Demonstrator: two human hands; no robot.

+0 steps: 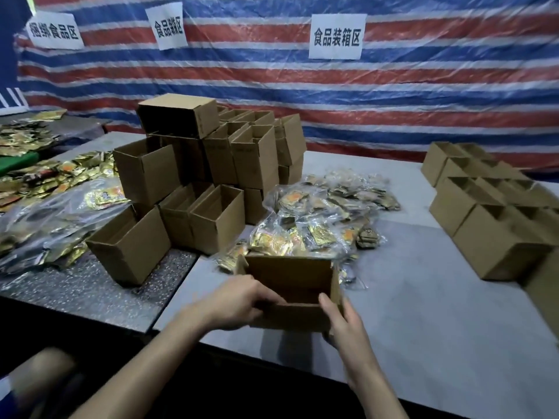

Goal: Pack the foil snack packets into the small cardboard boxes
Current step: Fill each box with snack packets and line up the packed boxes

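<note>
- A person's left hand [242,300] and right hand [341,325] grasp an open-topped cardboard box [290,285] near the front edge of a grey table [423,313].
- The left hand's fingers curl round the box's near left corner. The right hand clasps the near right corner, thumb up on the rim.
- Just behind the box, towards the middle of the table, foil snack packets [317,219] lie heaped in clear plastic bags, some touching the box's far wall.
- A stack of open boxes [205,164] rises at the table's back left, several tipped on their sides.
- More boxes [484,213] stand in rows along the right edge.
- To the left, on a speckled dark surface [90,285] butted against the table, lie further bags and loose gold packets [60,182].
- A red, white and blue striped tarpaulin [423,101] hangs behind the table, carrying white paper signs [337,36] printed in Chinese characters.
</note>
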